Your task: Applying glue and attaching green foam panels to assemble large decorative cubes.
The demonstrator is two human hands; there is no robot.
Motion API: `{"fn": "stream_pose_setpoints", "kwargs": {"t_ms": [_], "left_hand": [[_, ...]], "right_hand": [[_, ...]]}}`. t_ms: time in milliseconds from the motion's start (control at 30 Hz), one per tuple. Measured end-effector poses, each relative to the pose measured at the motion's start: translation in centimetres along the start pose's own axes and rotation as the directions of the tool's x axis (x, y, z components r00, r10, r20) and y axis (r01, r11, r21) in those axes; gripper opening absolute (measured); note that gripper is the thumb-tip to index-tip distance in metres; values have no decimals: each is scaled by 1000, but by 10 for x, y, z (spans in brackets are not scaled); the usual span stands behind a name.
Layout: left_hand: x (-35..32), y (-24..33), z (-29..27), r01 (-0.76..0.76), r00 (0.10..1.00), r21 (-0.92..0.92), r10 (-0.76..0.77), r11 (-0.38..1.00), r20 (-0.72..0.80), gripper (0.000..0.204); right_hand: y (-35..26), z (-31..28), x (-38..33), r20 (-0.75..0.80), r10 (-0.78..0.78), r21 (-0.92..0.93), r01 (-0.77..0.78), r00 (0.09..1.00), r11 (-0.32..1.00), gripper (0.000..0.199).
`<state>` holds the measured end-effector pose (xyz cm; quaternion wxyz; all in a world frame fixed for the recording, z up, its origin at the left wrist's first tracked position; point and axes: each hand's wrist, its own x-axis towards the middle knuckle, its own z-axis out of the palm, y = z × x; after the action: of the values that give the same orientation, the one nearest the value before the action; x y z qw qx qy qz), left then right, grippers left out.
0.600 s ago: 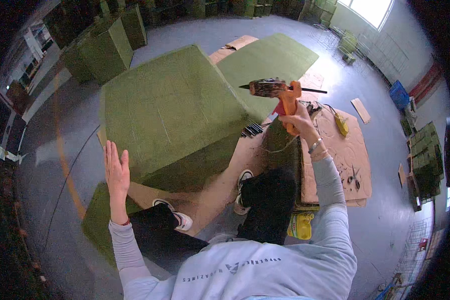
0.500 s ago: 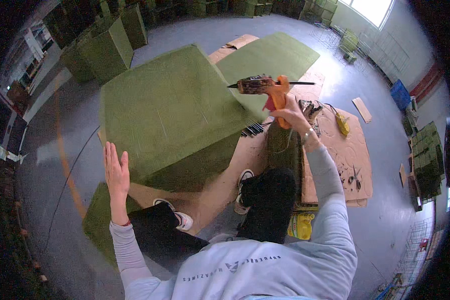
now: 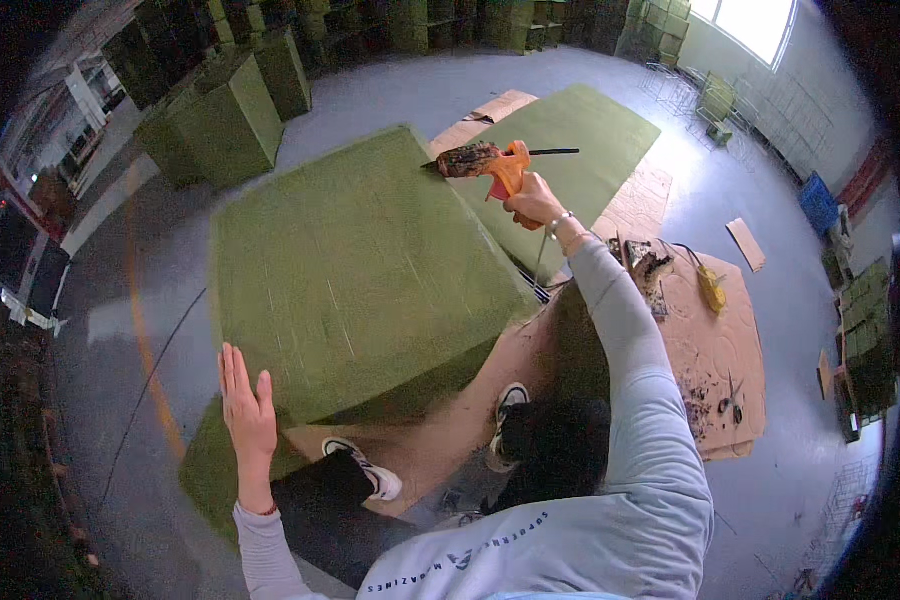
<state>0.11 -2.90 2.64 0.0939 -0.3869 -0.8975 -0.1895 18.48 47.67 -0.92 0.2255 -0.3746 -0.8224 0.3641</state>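
My right hand (image 3: pixel 535 203) grips the handle of an orange hot glue gun (image 3: pixel 511 168) with a dark, crusted front and a black glue stick projecting from its back. The gun's tip points left, over the far right edge of a large green fabric-like box (image 3: pixel 350 270); whether it touches is hard to tell. Thin pale strands lie across the box top. At the box's near left corner my left hand (image 3: pixel 249 415) is held flat, its fingers straight and holding nothing. Behind the gun lies a flat green panel (image 3: pixel 580 140).
To the right, a cardboard-topped stack (image 3: pixel 705 350) carries scissors (image 3: pixel 732 400), a yellow power strip (image 3: pixel 711 288) and blackened clutter (image 3: pixel 645 270). Brown cardboard (image 3: pixel 440 440) lies under my feet. Green boxes (image 3: pixel 215 120) stand at the far left, and a black cable (image 3: pixel 150 380) crosses the floor.
My right hand has carried the glue gun leftward and away from me, to the box's far right edge. My left hand stays flat by the near left corner. The view has shifted slightly.
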Motion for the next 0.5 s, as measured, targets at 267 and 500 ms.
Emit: {"fn": "stream_pose_setpoints", "kwargs": {"t_ms": [267,500], "left_hand": [[5,4,0,-16,1000,-41,16,999,-3,53],[-1,7,-5,-4,1000,-44,4,999,-1,53]], "right_hand": [[9,29,86,-98,-116,-35,113,988,993,18],[7,56,122,-267,-92,-46,83,959,996,19]]}}
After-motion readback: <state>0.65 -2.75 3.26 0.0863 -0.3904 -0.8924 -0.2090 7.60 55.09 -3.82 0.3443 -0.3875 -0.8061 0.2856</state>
